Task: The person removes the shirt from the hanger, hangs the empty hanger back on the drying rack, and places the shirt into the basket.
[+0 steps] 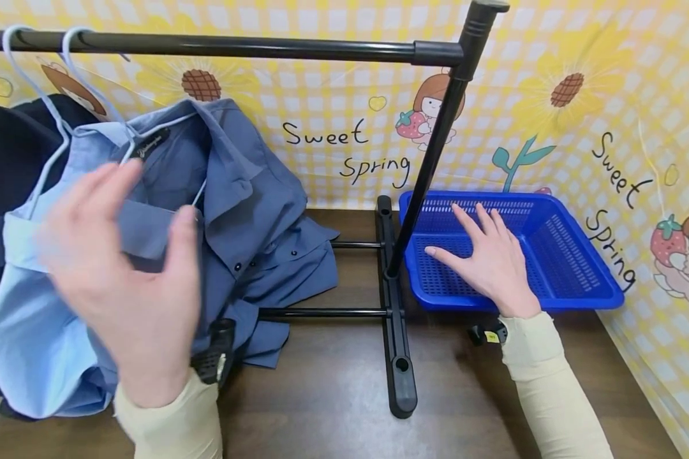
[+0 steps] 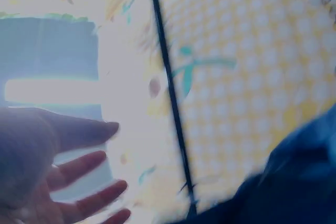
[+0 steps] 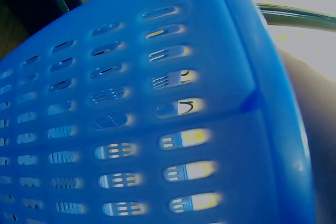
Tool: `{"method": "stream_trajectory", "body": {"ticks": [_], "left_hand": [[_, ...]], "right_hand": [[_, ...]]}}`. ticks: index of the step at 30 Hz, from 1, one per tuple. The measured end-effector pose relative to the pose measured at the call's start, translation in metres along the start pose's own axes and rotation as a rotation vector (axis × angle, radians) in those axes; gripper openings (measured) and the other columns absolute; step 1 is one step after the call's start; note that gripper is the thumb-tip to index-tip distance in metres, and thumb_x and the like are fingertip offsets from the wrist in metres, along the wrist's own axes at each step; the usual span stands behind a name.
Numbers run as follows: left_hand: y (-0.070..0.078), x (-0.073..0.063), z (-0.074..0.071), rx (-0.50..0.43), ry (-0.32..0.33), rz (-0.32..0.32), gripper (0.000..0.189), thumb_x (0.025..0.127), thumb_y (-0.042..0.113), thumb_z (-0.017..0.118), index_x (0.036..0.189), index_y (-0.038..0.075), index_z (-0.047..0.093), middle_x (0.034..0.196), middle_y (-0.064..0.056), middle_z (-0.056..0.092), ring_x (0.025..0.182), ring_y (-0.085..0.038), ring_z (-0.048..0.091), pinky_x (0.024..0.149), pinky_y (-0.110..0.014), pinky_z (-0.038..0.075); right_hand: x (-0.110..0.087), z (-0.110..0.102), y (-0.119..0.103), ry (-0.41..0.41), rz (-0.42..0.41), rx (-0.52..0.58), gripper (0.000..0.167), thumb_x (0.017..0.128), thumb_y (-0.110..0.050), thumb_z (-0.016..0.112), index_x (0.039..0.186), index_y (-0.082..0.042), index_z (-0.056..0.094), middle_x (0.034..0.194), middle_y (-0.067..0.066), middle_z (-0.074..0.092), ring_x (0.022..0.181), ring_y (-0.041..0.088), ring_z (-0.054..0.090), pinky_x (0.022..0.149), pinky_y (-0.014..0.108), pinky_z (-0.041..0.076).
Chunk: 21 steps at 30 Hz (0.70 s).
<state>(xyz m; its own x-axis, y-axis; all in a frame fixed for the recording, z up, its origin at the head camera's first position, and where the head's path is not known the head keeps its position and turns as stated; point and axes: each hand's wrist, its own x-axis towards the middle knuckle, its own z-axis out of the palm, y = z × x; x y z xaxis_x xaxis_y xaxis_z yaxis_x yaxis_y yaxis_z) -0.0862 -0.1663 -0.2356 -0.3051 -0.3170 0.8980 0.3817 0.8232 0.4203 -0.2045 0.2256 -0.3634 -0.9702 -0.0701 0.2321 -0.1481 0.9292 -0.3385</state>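
Observation:
My left hand (image 1: 132,287), blurred in the head view, is raised in front of a grey-blue shirt (image 1: 235,185) and a light blue shirt (image 1: 34,331). Its thumb and fingers are spread and hold nothing; in the left wrist view the same hand (image 2: 58,177) shows parted fingers. Over the blue plastic basket (image 1: 594,299), my right hand (image 1: 490,258) extends with fingers spread, gripping nothing. Whether it touches the basket I cannot tell. The basket's slotted wall (image 3: 131,124) fills most of the right wrist view and hides most of that hand.
A black garment rack stands on the brown table (image 1: 333,395), its top rail (image 1: 252,48) running left from an upright post (image 1: 430,153). Pale blue hangers (image 1: 48,105) hook over the rail. Farther left hangs a black garment (image 1: 11,140). Yellow checked cloth (image 1: 321,95) covers the walls.

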Motion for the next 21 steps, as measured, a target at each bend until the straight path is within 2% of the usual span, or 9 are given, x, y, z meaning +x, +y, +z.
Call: {"method": "stream_trajectory", "body": {"ticks": [3, 6, 10, 14, 17, 21], "left_hand": [[-0.015, 0.005, -0.018, 0.147, -0.013, -0.073, 0.05, 0.096, 0.041, 0.066, 0.136, 0.012, 0.065, 0.138, 0.001, 0.058, 0.13, -0.019, 0.046, 0.111, -0.038, 0.025], [-0.03, 0.006, -0.027, 0.248, -0.087, -0.151, 0.053, 0.097, 0.042, 0.064, 0.141, 0.014, 0.061, 0.138, -0.007, 0.059, 0.126, -0.026, 0.05, 0.107, -0.042, 0.032], [-0.041, 0.003, -0.026, 0.299, -0.189, -0.286, 0.054, 0.095, 0.041, 0.067, 0.143, 0.016, 0.06, 0.136, -0.012, 0.061, 0.115, -0.034, 0.06, 0.097, -0.051, 0.041], [-0.047, 0.001, -0.02, 0.333, -0.215, -0.39, 0.055, 0.094, 0.042, 0.069, 0.141, 0.016, 0.061, 0.136, -0.004, 0.062, 0.107, -0.03, 0.064, 0.094, -0.039, 0.045], [-0.05, 0.0, -0.017, 0.343, -0.202, -0.439, 0.056, 0.092, 0.043, 0.071, 0.14, 0.015, 0.061, 0.135, 0.001, 0.063, 0.093, -0.013, 0.061, 0.092, -0.029, 0.043], [-0.054, 0.001, -0.013, 0.335, -0.202, -0.474, 0.052, 0.092, 0.042, 0.071, 0.135, 0.013, 0.066, 0.128, -0.001, 0.068, 0.074, 0.01, 0.043, 0.087, -0.025, 0.04]], "right_hand": [[-0.001, -0.001, -0.001, -0.003, 0.002, 0.001, 0.098, 0.081, -0.086, 0.052, 0.162, -0.038, 0.024, 0.167, 0.015, 0.017, 0.152, 0.042, 0.008, 0.108, 0.076, 0.015], [-0.001, -0.002, -0.002, -0.008, 0.005, 0.003, 0.098, 0.082, -0.085, 0.052, 0.163, -0.038, 0.023, 0.168, 0.015, 0.016, 0.153, 0.04, 0.006, 0.107, 0.077, 0.015], [-0.002, -0.005, -0.002, 0.002, 0.004, 0.025, 0.098, 0.083, -0.083, 0.053, 0.163, -0.035, 0.024, 0.168, 0.014, 0.016, 0.153, 0.039, 0.006, 0.108, 0.077, 0.014], [-0.002, -0.01, -0.004, 0.033, -0.01, 0.045, 0.096, 0.086, -0.08, 0.053, 0.163, -0.027, 0.028, 0.167, 0.015, 0.019, 0.153, 0.039, 0.01, 0.11, 0.073, 0.016], [-0.004, -0.017, -0.004, 0.055, -0.018, 0.063, 0.093, 0.09, -0.076, 0.053, 0.162, -0.023, 0.03, 0.166, 0.015, 0.022, 0.152, 0.038, 0.013, 0.111, 0.071, 0.018], [-0.005, -0.028, -0.006, 0.102, -0.026, 0.107, 0.086, 0.093, -0.07, 0.053, 0.162, -0.022, 0.032, 0.166, 0.011, 0.024, 0.153, 0.035, 0.014, 0.111, 0.071, 0.018]]}}
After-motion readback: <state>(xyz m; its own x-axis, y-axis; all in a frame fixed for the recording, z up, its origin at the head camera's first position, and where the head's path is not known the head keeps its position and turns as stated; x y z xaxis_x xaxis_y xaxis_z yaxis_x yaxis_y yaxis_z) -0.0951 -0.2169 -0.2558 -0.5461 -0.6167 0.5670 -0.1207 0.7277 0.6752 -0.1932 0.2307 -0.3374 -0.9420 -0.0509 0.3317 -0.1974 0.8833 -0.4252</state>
